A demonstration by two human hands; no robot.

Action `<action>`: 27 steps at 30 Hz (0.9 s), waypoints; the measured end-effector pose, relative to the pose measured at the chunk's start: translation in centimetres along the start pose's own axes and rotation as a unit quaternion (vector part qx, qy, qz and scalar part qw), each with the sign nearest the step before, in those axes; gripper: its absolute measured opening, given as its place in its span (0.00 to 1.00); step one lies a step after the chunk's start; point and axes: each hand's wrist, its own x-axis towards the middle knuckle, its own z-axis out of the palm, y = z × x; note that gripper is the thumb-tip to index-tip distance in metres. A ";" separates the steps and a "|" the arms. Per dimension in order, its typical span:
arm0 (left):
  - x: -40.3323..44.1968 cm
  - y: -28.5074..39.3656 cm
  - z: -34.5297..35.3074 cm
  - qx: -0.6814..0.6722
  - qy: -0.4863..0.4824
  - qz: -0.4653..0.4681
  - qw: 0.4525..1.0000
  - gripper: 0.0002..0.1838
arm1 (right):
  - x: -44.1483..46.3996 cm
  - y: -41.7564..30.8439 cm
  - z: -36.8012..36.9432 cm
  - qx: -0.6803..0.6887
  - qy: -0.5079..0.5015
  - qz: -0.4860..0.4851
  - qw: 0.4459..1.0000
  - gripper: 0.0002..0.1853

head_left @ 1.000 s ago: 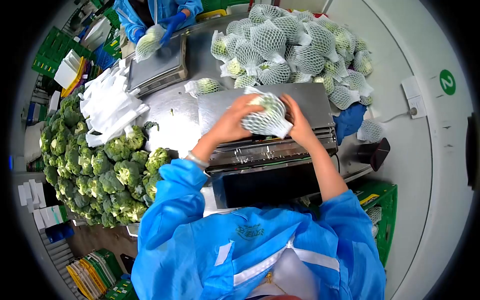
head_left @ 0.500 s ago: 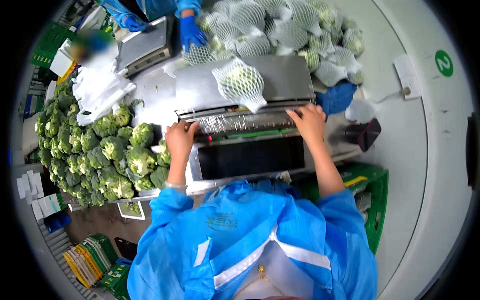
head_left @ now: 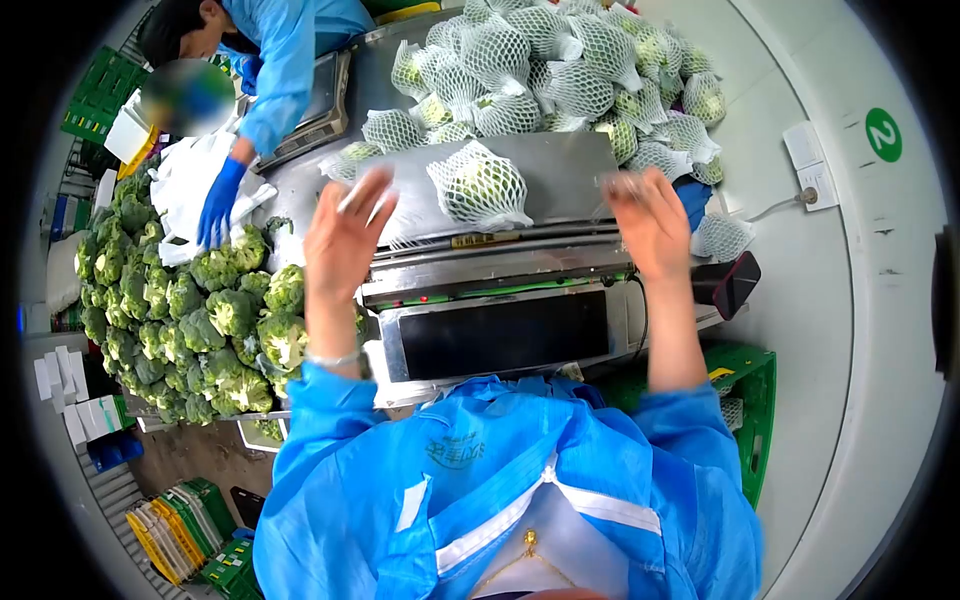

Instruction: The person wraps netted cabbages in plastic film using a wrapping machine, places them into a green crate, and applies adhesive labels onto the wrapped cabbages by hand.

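Left hand point(head_left: 343, 240) and right hand point(head_left: 655, 230), both blurred, have fingers extended either side of a net-sleeved vegetable point(head_left: 480, 187) on the steel platform point(head_left: 565, 165); broccoli heads point(head_left: 231, 312) lie left.

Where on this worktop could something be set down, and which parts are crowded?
Two patches of the metal plate look bare: left of the single netted vegetable, towards the left hand, and right of it, towards the right hand. Crowded: behind the plate, under the heaped netted vegetables, and to the left, under the broccoli and white pile.
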 end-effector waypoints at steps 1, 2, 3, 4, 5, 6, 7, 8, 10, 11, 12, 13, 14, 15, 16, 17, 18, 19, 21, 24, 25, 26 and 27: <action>3.0 -2.0 0.7 0.044 0.013 0.059 0.997 0.09 | 2.9 2.1 0.5 -0.050 -0.010 -0.036 0.998 0.05; 5.7 -4.4 -1.1 0.124 0.029 0.084 0.988 0.07 | 5.7 4.6 0.1 -0.099 -0.019 -0.073 0.992 0.04; 7.9 -7.0 -3.4 0.349 0.072 0.073 0.931 0.09 | 7.6 7.1 -1.2 -0.255 0.016 -0.028 0.966 0.04; 9.0 -10.6 -7.9 0.499 0.135 0.038 0.855 0.12 | 9.1 10.0 -2.9 -0.404 0.053 0.015 0.913 0.05; 9.5 -13.9 -10.2 0.549 0.090 0.011 0.831 0.16 | 9.8 13.7 -5.6 -0.494 0.028 0.058 0.867 0.07; 8.6 -14.6 -8.6 0.565 0.088 0.005 0.821 0.17 | 10.4 16.3 -7.3 -0.579 0.004 0.103 0.809 0.10; 8.3 -13.7 -7.1 0.543 0.118 -0.075 0.828 0.16 | 10.0 16.4 -7.0 -0.539 0.013 0.128 0.833 0.12; 8.2 -12.6 -6.0 0.519 0.146 -0.153 0.828 0.16 | 9.3 16.4 -6.8 -0.497 0.024 0.150 0.855 0.15; 6.6 -11.8 -5.9 0.405 0.073 -0.153 0.899 0.27 | 7.4 16.1 -7.4 -0.447 0.007 0.178 0.877 0.22; 5.7 -11.6 -5.9 0.324 0.029 -0.135 0.936 0.36 | 5.8 14.3 -5.9 -0.429 -0.009 0.178 0.885 0.25; 5.2 -11.1 -4.9 0.429 -0.023 -0.097 0.898 0.41 | 5.2 13.1 -4.9 -0.412 -0.027 0.175 0.894 0.27; 4.8 -10.3 -3.4 0.527 -0.075 -0.057 0.845 0.46 | 5.3 13.1 -4.7 -0.430 -0.054 0.161 0.887 0.30; 4.4 -9.8 -2.5 0.617 -0.127 -0.018 0.777 0.51 | 4.9 13.2 -4.6 -0.446 -0.080 0.149 0.879 0.33; 4.8 -9.7 -2.3 0.606 -0.062 -0.091 0.788 0.58 | 4.4 13.1 -4.4 -0.460 -0.106 0.138 0.870 0.37; 5.3 -9.3 -2.5 0.567 -0.072 -0.108 0.814 0.52 | 4.1 12.2 -3.5 -0.495 -0.100 0.183 0.843 0.37; 4.9 -9.1 -2.2 0.488 -0.041 -0.172 0.855 0.48 | 4.5 10.5 -2.0 -0.530 -0.094 0.224 0.813 0.38; 4.7 -8.7 -1.8 0.404 -0.012 -0.232 0.885 0.45 | 5.0 8.9 -0.8 -0.563 -0.087 0.260 0.779 0.38; 3.9 -8.0 -0.7 0.380 -0.004 -0.257 0.888 0.43 | 4.4 7.8 -0.3 -0.566 -0.126 0.247 0.776 0.37; 0.6 -6.3 1.6 0.330 0.016 -0.316 0.889 0.38 | 1.0 5.8 0.5 -0.565 -0.202 0.229 0.767 0.36; -3.1 -4.6 2.9 0.245 0.011 -0.511 0.823 0.40 | -4.8 3.3 2.4 -0.472 -0.164 0.328 0.802 0.31; -4.8 -5.2 2.9 0.212 0.028 -0.532 0.819 0.41 | -6.7 3.2 2.4 -0.425 -0.138 0.363 0.817 0.29; -6.2 -5.9 3.3 0.205 0.051 -0.538 0.816 0.40 | -8.1 3.2 2.2 -0.379 -0.112 0.394 0.830 0.28; -7.7 -7.2 2.3 0.196 0.055 -0.551 0.809 0.40 | -9.5 3.5 1.5 -0.404 -0.095 0.415 0.809 0.26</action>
